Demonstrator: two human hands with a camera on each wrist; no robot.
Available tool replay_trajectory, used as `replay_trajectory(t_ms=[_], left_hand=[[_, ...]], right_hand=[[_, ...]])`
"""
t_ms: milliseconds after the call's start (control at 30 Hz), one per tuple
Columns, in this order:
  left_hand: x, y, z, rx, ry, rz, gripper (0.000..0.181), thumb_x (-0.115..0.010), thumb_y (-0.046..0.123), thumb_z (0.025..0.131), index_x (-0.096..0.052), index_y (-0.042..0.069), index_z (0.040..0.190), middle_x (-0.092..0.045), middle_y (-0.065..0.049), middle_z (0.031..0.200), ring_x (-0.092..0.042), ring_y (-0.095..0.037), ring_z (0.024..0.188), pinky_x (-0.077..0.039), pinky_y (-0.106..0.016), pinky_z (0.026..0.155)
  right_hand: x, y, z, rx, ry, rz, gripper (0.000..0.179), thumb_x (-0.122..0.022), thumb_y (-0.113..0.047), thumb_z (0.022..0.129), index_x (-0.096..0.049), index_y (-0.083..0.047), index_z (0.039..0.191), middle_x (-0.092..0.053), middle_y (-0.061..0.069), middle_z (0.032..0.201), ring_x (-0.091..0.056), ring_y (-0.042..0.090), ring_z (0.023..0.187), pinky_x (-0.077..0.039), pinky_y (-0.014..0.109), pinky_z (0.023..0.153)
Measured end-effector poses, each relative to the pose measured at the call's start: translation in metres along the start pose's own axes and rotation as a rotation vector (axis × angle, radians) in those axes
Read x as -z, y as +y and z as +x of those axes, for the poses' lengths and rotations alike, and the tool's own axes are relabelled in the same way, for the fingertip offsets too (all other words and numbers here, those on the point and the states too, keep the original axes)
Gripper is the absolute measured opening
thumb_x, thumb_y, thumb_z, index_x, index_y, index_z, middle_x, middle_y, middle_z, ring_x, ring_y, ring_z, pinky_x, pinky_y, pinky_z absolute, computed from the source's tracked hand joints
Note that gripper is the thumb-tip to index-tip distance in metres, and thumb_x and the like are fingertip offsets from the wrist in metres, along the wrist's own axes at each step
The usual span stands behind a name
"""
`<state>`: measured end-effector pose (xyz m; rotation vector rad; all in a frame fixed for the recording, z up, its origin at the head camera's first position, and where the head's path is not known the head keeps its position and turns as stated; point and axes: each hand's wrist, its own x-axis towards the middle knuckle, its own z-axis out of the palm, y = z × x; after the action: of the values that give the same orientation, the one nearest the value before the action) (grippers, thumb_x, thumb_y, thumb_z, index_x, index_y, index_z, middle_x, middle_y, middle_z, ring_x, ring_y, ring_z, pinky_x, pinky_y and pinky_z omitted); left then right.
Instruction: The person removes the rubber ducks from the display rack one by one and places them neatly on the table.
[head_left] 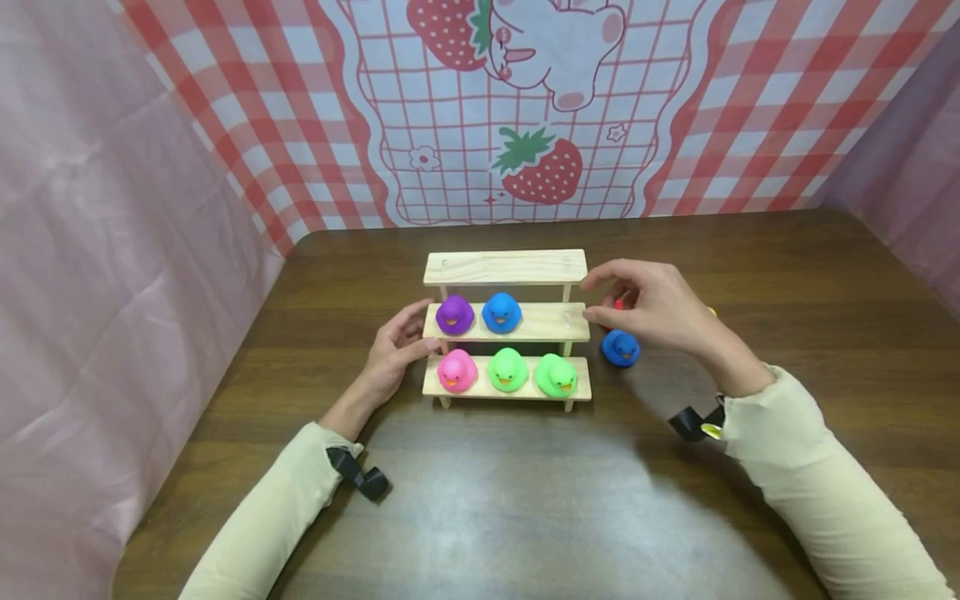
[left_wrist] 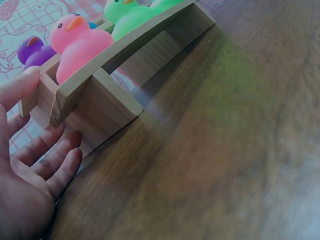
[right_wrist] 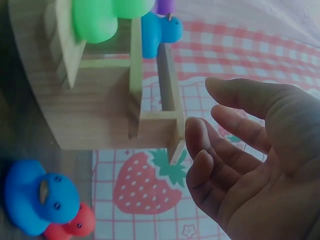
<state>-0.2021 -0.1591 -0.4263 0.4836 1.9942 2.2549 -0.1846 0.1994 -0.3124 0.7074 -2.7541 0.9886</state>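
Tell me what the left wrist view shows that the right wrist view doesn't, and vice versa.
Only the left wrist view shows the pink duck and the left hand. Only the right wrist view shows the right hand, the red duck and the loose blue duck. Both show the wooden stand, green ducks, purple duck, table and patterned cloth. The shelved blue duck seems to appear in both, barely in the left.

pink drapes (head_left: pixel 112 233) flank a red-checked strawberry cloth (head_left: pixel 540 117) behind a brown wooden table (head_left: pixel 495 508).

Pale cream sleeves (head_left: pixel 273 512) end beside black wrist straps (head_left: pixel 346 463).
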Motion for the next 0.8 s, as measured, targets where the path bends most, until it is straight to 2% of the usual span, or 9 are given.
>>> replay_trajectory(t_ms=[300,633,800], left_hand=[[0.0,-0.001,-0.001,-0.014,-0.01,-0.003,0.067,-0.055,-0.01,0.086,-0.033,-0.009,0.149,-0.071,0.009,0.101,-0.068,-0.007,0.087,-0.055,-0.02,0.083],[0.0,-0.001,0.0,-0.009,-0.007,-0.002,0.067,-0.056,-0.009,0.086,-0.034,-0.008,0.15,-0.071,0.01,0.103,-0.068,-0.007,0.088,-0.056,-0.02,0.083],[0.0,-0.001,0.0,-0.001,-0.001,0.005,0.068,-0.057,-0.007,0.086,-0.034,-0.007,0.15,-0.071,0.011,0.106,-0.068,-0.006,0.092,-0.055,-0.02,0.083]], right_hand=[[-0.007,-0.013,0.008,0.067,0.001,0.061,0.029,-0.079,-0.018,0.085,-0.07,-0.009,0.111,-0.073,0.004,0.087,-0.062,0.011,0.071,-0.051,0.019,0.064],[-0.014,-0.026,0.02,0.057,-0.028,0.103,0.029,-0.078,-0.018,0.086,-0.07,-0.01,0.113,-0.073,0.007,0.094,-0.063,0.016,0.076,-0.052,0.02,0.065],[-0.02,-0.031,0.026,0.09,-0.026,0.101,0.03,-0.079,-0.016,0.085,-0.07,-0.008,0.113,-0.073,0.01,0.098,-0.063,0.016,0.076,-0.051,0.02,0.066]])
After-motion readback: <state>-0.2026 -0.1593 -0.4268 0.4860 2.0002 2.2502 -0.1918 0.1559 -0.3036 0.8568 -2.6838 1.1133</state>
